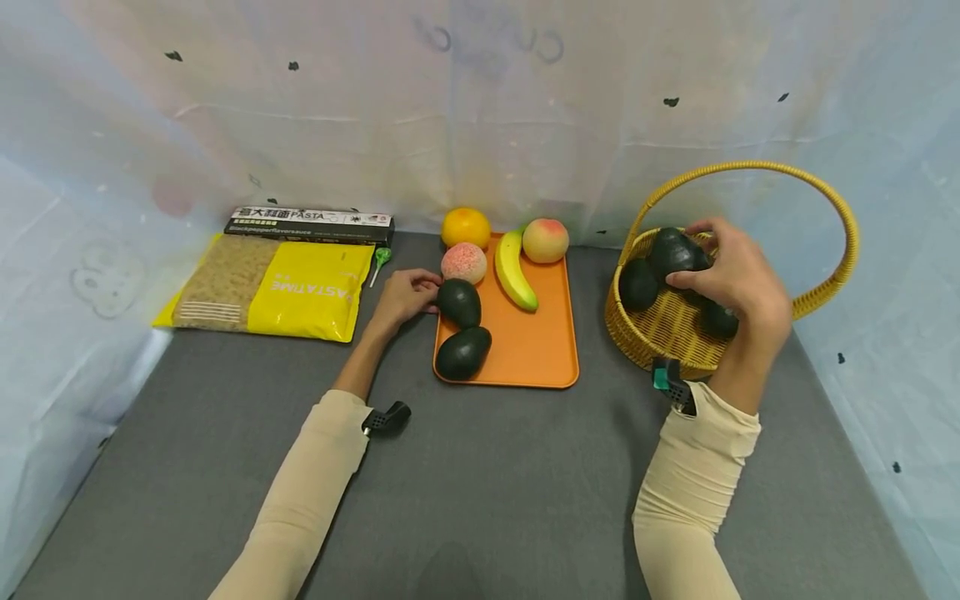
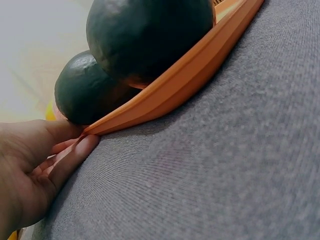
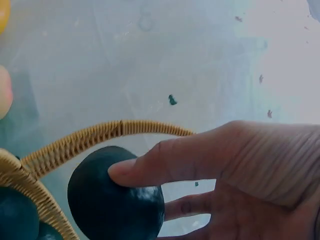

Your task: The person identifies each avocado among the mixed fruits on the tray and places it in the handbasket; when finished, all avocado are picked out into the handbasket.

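Note:
My right hand (image 1: 738, 271) grips a dark green avocado (image 1: 672, 254) over the wicker basket (image 1: 626, 333), thumb on its near side in the right wrist view. More avocados lie in the basket, one (image 1: 638, 285) at its left and another (image 1: 717, 320) partly behind my wrist. At the left edge of the orange tray (image 1: 528, 354), my left hand (image 1: 405, 296) pinches the rim between thumb and fingers, as the left wrist view shows. Two avocados, the upper (image 1: 459, 302) and the lower (image 1: 463, 353), lie along that side of the tray.
On the tray are a banana (image 1: 513, 271), a pink peach (image 1: 464, 263), another peach (image 1: 546, 241) and an orange (image 1: 466, 227). Left of it lie a green lollipop (image 1: 382, 256), a yellow pasta bag (image 1: 307, 287) and a black pasta box (image 1: 309, 225). The basket's tall handle (image 1: 750, 167) arches up.

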A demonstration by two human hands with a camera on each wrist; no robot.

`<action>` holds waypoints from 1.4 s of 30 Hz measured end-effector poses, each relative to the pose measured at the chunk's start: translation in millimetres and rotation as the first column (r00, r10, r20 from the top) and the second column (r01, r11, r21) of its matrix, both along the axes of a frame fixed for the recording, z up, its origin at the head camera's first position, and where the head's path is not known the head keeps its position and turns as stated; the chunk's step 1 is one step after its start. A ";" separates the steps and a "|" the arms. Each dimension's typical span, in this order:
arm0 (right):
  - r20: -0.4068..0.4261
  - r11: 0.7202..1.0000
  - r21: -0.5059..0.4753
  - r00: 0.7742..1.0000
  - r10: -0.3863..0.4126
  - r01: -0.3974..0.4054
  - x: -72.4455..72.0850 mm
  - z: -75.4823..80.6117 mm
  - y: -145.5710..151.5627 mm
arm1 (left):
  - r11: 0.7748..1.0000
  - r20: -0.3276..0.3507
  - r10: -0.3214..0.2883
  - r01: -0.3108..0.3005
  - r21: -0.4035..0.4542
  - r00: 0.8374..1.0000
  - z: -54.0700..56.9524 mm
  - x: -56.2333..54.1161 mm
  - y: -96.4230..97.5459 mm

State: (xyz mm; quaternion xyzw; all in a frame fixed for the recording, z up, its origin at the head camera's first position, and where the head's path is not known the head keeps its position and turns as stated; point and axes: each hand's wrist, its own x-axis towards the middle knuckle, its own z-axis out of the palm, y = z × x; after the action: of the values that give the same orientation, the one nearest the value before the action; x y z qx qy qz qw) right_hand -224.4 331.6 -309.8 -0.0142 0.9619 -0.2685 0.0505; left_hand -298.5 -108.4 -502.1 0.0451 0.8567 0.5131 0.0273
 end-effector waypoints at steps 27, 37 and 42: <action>0.305 0.997 0.048 0.949 -0.078 0.067 -29.8 -47.2 39.5 | 1.000 0.023 -0.007 0.006 0.030 1.000 1.6 -0.3 2.9; 0.316 0.995 0.069 0.945 -0.086 0.067 -32.2 -52.2 42.2 | 0.997 0.049 -0.022 0.018 0.076 0.999 0.2 -2.0 2.7; 0.347 0.995 0.073 0.933 -0.094 0.073 -33.9 -52.9 39.5 | 0.996 0.048 -0.016 0.012 0.085 0.999 -0.1 0.0 2.2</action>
State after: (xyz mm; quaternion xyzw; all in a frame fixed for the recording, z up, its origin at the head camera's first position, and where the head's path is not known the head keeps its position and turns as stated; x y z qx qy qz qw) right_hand -258.2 371.1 -362.8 0.0762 0.9447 -0.2404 0.2096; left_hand -298.5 -106.3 -502.2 0.0398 0.8328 0.5499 0.0500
